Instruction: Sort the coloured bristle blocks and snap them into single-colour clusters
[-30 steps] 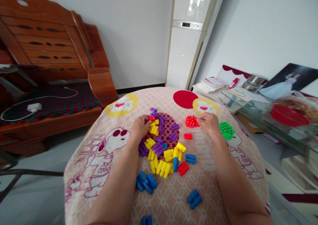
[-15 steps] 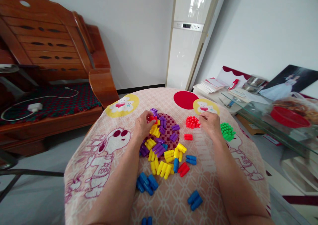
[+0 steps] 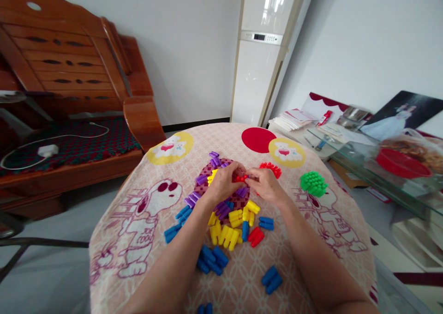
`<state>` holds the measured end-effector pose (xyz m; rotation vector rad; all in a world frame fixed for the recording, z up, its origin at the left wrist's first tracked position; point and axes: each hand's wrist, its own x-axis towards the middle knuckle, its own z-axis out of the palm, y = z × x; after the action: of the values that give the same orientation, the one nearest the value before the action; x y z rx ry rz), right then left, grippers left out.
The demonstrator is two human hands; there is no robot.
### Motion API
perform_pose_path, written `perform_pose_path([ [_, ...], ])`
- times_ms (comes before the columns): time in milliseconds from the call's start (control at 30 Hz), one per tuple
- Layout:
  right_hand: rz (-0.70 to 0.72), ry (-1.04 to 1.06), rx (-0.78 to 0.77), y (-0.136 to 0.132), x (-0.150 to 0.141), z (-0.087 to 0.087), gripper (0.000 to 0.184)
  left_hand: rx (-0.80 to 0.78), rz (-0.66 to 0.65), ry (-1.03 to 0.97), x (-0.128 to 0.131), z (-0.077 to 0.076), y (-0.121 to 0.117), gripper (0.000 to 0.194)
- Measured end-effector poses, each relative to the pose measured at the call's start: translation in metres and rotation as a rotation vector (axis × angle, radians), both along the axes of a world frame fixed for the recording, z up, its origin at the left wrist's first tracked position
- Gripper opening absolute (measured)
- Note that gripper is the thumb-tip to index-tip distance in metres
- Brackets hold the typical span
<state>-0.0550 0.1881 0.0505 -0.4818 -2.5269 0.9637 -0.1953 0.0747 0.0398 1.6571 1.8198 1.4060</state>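
My left hand [image 3: 223, 184] and my right hand [image 3: 265, 185] meet over the middle of the table, fingers pinched together on a small red block [image 3: 241, 178] held between them. Below the hands lies a heap of yellow blocks [image 3: 228, 226] and purple blocks [image 3: 221, 208] on a dark red patterned circle [image 3: 207, 178]. A cluster of red blocks [image 3: 271, 167] stands just beyond my right hand, and a green cluster [image 3: 313, 183] sits further right. Blue blocks [image 3: 212, 259] lie nearer to me, with a red pair [image 3: 255, 236] beside the yellow ones.
The round table wears a pink cartoon cloth [image 3: 138, 221]. A wooden bench [image 3: 69, 101] stands at the left, a tall white appliance [image 3: 259, 60] behind the table, and a glass shelf with a red bowl [image 3: 401, 161] at the right.
Both hands moved inward: the left carried a red block from the far left of the pile, the right left the red cluster, and they now meet on the block.
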Motion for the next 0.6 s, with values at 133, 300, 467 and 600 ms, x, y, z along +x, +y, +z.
perform_pose_path([
  [133,0.025,-0.043,0.025,0.019,0.017,0.013,0.015,0.007,-0.028,-0.050,0.002,-0.003,0.001,0.042],
  [300,-0.159,-0.160,0.000,0.065,0.058,0.024,0.013,0.008,0.023,-0.097,-0.009,-0.010,0.000,0.043],
  [467,-0.233,-0.274,-0.087,0.087,0.077,0.017,0.017,-0.002,0.059,-0.128,-0.020,-0.016,0.000,0.038],
  [600,-0.208,-0.283,-0.028,0.088,0.071,0.006,0.016,0.025,0.058,-0.142,-0.022,-0.019,0.001,0.041],
])
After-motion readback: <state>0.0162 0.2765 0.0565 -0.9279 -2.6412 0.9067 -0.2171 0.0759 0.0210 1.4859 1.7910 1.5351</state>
